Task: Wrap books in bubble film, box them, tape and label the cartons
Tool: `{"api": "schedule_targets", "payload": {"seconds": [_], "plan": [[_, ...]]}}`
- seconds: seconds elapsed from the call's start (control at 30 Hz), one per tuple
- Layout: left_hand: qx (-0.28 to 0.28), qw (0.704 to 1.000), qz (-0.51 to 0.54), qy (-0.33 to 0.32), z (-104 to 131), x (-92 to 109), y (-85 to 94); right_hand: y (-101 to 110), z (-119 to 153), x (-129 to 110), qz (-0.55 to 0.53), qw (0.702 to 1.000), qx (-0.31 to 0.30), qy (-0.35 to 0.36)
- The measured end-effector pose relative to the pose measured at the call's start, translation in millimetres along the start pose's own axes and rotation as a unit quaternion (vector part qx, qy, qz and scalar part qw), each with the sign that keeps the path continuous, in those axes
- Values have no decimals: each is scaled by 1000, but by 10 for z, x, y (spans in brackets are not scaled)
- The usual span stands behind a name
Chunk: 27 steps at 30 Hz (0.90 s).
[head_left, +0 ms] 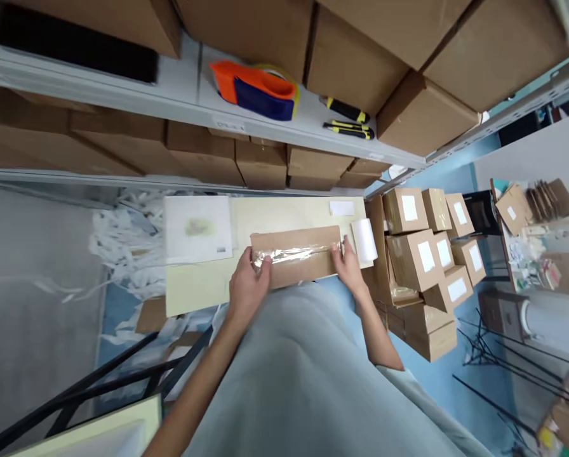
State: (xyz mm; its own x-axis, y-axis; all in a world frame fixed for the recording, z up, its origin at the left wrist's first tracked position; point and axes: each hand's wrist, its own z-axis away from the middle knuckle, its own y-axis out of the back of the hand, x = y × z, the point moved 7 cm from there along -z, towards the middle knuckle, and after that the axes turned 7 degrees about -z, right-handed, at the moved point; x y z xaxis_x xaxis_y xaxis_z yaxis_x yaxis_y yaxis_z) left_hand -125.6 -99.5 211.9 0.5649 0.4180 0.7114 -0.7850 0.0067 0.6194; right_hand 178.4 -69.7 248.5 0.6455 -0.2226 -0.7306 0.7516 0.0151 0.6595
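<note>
A flat, long cardboard box (296,270) with a shiny strip of clear tape along its middle lies over the front edge of the pale table (194,289). Around its left end my left hand (250,285) is closed, thumb on top near the tape. My right hand (347,266) grips the other end, with its thumb and fingers at the box's edge. Just beyond the right hand stands a roll of white labels (364,241). Left of the box, a white sheet with a faint greenish print (199,228) rests on the table.
Above the table, a shelf (180,82) carries cardboard boxes, an orange and blue tape dispenser (256,89) and yellow-black utility knives (348,129). Labelled boxes (415,254) are stacked at the right. White paper scraps (132,247) pile up at the left, and black metal bars (117,368) lie lower left.
</note>
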Motion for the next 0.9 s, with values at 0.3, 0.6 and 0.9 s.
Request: {"api": "schedule_targets", "payload": {"seconds": [0.3,0.6,0.9], "plan": [[10,990,-125,61,-187,257,-191,-302,-373,246,-174,977,-101,-73],[-6,991,-95,95,-324,44,-164,-382,-273,341,-351,914,-157,-131],[34,997,71,-23,-320,509,423,68,-188,-255,-391,897,-142,-152]]}}
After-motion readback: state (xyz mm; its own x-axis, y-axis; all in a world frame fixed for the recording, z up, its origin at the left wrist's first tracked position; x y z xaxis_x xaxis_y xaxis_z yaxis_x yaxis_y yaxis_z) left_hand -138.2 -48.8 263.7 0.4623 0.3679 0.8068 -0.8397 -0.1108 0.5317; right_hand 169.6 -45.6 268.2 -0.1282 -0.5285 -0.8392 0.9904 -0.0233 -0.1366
